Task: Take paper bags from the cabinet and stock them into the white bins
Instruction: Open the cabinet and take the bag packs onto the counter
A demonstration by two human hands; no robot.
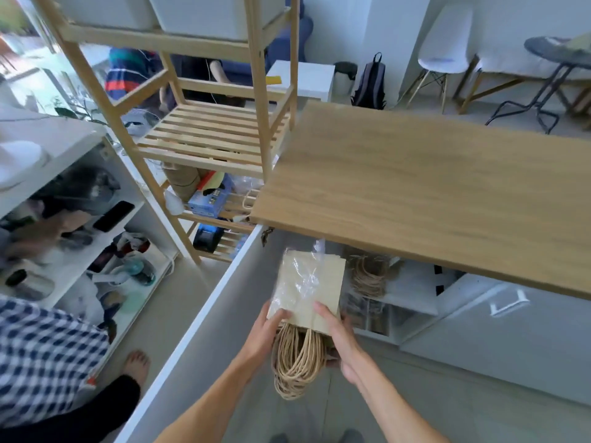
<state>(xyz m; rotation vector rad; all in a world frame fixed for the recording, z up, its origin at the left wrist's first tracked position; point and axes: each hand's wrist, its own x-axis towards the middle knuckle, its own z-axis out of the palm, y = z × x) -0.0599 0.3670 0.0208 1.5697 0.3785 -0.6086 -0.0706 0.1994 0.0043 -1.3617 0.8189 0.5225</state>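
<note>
Both forearms reach in from the near edge. Left hand [267, 327] and right hand [339, 337] each keep a pinching grip on one side of a bag bundle [308, 289], handles [297, 362] hanging near, probably to keep the stack square. It sits at the open cabinet [412, 292] under the wooden surface [431, 193]; bins [204, 14] stand far left on the rack [208, 139].

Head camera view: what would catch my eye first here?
Low in the middle, both hands, left hand and right hand, grip a bundle of paper bags in loose plastic, twine handles dangling. Above it juts a wooden countertop; white bins top the wooden rack.
</note>
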